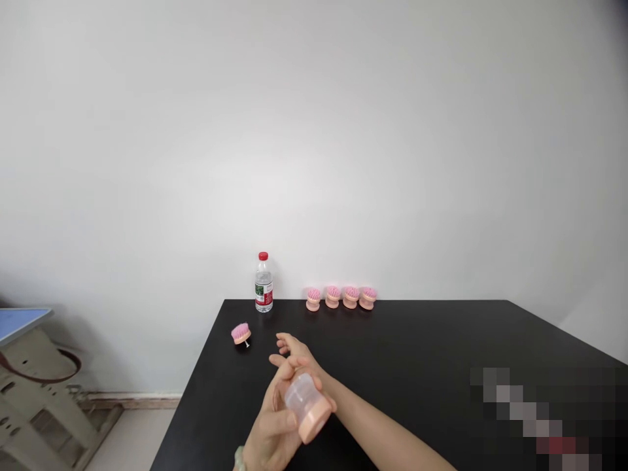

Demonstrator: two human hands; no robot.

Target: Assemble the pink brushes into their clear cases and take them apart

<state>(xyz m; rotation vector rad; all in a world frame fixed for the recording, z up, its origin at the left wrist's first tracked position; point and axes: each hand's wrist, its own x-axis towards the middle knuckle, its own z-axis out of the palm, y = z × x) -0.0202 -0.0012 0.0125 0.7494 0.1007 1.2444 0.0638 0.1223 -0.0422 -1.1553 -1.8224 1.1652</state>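
Observation:
My left hand (275,415), with a bead bracelet at the wrist, is closed around a small translucent plastic container (305,407) with a peach ring at its lower end. The container is tilted above the table. Behind it my right hand (290,345) reaches across to the left, its fingers stretched and apart, holding nothing; part of that hand is hidden by the left one. Left of the right hand's fingertips, a brush head (241,333) with pink bristles and a peach rim lies tilted on the table. A short white stem sticks out beneath it.
The black table (432,353) meets a pale wall at the back. Several pink-bristled round brushes (332,297) stand in a row along that edge. A water bottle (263,288) with a red cap stands left of them. At far left is a blue-topped desk (22,322). The lower right is pixelated.

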